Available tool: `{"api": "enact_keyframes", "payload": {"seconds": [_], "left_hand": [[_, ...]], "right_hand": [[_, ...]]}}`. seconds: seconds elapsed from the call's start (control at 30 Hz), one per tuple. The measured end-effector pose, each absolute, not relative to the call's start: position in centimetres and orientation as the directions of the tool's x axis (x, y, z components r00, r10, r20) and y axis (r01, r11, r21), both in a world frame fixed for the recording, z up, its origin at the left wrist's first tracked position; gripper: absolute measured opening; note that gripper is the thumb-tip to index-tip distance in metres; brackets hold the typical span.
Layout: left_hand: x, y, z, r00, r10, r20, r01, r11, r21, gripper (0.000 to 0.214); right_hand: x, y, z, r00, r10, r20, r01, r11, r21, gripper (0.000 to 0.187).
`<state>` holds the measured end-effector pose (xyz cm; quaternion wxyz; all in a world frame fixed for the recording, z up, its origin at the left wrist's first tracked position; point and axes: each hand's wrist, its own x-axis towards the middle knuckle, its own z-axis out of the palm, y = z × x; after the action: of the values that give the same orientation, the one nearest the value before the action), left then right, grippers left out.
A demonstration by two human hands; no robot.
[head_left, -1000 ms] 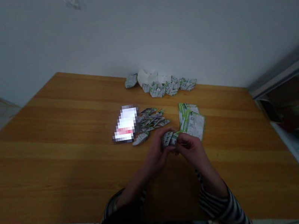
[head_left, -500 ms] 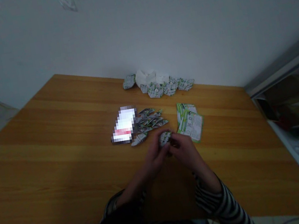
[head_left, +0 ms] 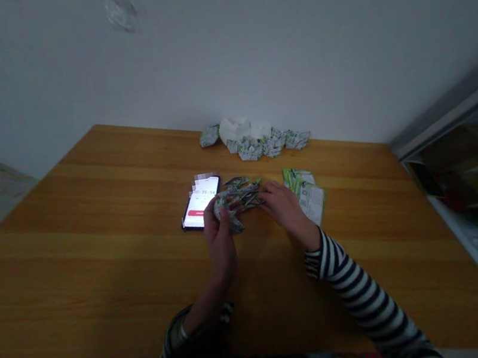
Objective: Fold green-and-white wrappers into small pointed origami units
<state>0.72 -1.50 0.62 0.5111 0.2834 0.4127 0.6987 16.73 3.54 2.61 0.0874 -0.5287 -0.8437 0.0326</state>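
Observation:
My left hand [head_left: 220, 236] rests on the wooden table [head_left: 94, 238] with its fingers closed round a small folded paper piece [head_left: 220, 206] printed green and white. My right hand [head_left: 283, 205] reaches forward with its fingertips on a row of several folded paper pieces [head_left: 244, 193] lying beside a lit phone [head_left: 201, 202]. Whether the right fingers pinch one of them I cannot make out. A small stack of flat green-and-white leaflets [head_left: 309, 195] lies just right of my right hand.
A heap of more folded paper pieces and crumpled white paper [head_left: 255, 140] lies at the table's far edge against the white wall. A dark cluttered area with a window sill [head_left: 470, 178] lies to the right. A cable runs across the floor at bottom left.
My hands, joined over one folded piece near the leaflets, have parted and moved forward to the left: the left now holds a piece by the phone, the right touches the row.

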Motion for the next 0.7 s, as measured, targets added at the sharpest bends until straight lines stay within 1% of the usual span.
{"api": "enact_keyframes", "payload": {"seconds": [0.07, 0.13, 0.23, 0.27, 0.3, 0.33, 0.37, 0.4, 0.43, 0.47, 0.5, 0.53, 0.57, 0.63, 0.7], "left_hand": [[0.8, -1.6, 0.5, -0.306, 0.952, -0.014, -0.471, -0.138, 0.871, 0.036], [0.8, -1.6, 0.5, -0.294, 0.956, -0.01, -0.468, -0.135, 0.873, 0.037], [0.9, -1.6, 0.5, -0.266, 0.964, -0.015, -0.475, -0.117, 0.872, 0.038], [1.0, -1.6, 0.5, -0.252, 0.968, -0.011, -0.477, -0.115, 0.871, 0.038], [1.0, -1.7, 0.5, -0.235, 0.972, -0.001, -0.479, -0.115, 0.87, 0.037], [1.1, -1.7, 0.6, -0.215, 0.977, 0.012, -0.479, -0.116, 0.87, 0.037], [1.2, -1.8, 0.7, -0.197, 0.98, 0.026, -0.476, -0.119, 0.872, 0.036], [1.2, -1.8, 0.8, -0.183, 0.982, 0.042, -0.464, -0.124, 0.877, 0.036], [1.3, -1.9, 0.9, -0.172, 0.983, 0.058, -0.443, -0.13, 0.887, 0.036], [1.3, -2.0, 1.0, -0.163, 0.984, 0.075, -0.412, -0.137, 0.901, 0.036], [1.3, -2.2, 1.1, -0.153, 0.984, 0.093, -0.376, -0.145, 0.915, 0.037], [1.3, -2.3, 1.1, -0.141, 0.984, 0.112, -0.338, -0.154, 0.929, 0.037], [1.3, -2.4, 1.2, -0.125, 0.983, 0.132, -0.304, -0.164, 0.938, 0.037], [1.3, -2.7, 1.3, -0.089, 0.982, 0.17, -0.253, -0.187, 0.949, 0.039], [1.4, -2.9, 1.3, -0.051, 0.979, 0.199, -0.213, -0.206, 0.955, 0.041]], "right_hand": [[16.3, 4.0, 2.1, -0.431, 0.899, 0.072, 0.895, 0.436, -0.092, 0.013], [16.1, 4.5, 1.7, -0.416, 0.907, 0.065, 0.904, 0.421, -0.08, 0.016], [16.4, 5.2, 1.5, -0.397, 0.915, 0.073, 0.908, 0.403, -0.115, 0.019], [16.6, 5.3, 1.6, -0.391, 0.917, 0.08, 0.904, 0.399, -0.152, 0.019], [16.8, 5.3, 1.8, -0.381, 0.92, 0.094, 0.894, 0.393, -0.216, 0.019], [17.0, 5.1, 1.9, -0.356, 0.927, 0.119, 0.872, 0.375, -0.314, 0.019], [17.2, 4.8, 2.1, -0.315, 0.938, 0.142, 0.822, 0.345, -0.453, 0.019], [17.3, 4.3, 2.3, -0.256, 0.954, 0.158, 0.733, 0.298, -0.612, 0.021], [17.3, 3.6, 2.4, -0.176, 0.972, 0.155, 0.607, 0.232, -0.76, 0.024], [17.2, 2.8, 2.5, -0.133, 0.985, 0.106, 0.458, 0.156, -0.875, 0.028], [17.1, 2.0, 2.6, -0.096, 0.994, 0.047, 0.313, 0.075, -0.947, 0.031], [16.9, 1.1, 2.7, -0.093, 0.996, -0.013, 0.202, 0.006, -0.979, 0.032], [16.7, 0.3, 2.7, -0.092, 0.994, -0.053, 0.128, -0.041, -0.991, 0.032], [16.2, -1.1, 2.8, -0.082, 0.993, -0.09, 0.051, -0.086, -0.995, 0.032], [16.1, -2.1, 2.8, -0.078, 0.992, -0.102, 0.01, -0.101, -0.995, 0.032]]}}
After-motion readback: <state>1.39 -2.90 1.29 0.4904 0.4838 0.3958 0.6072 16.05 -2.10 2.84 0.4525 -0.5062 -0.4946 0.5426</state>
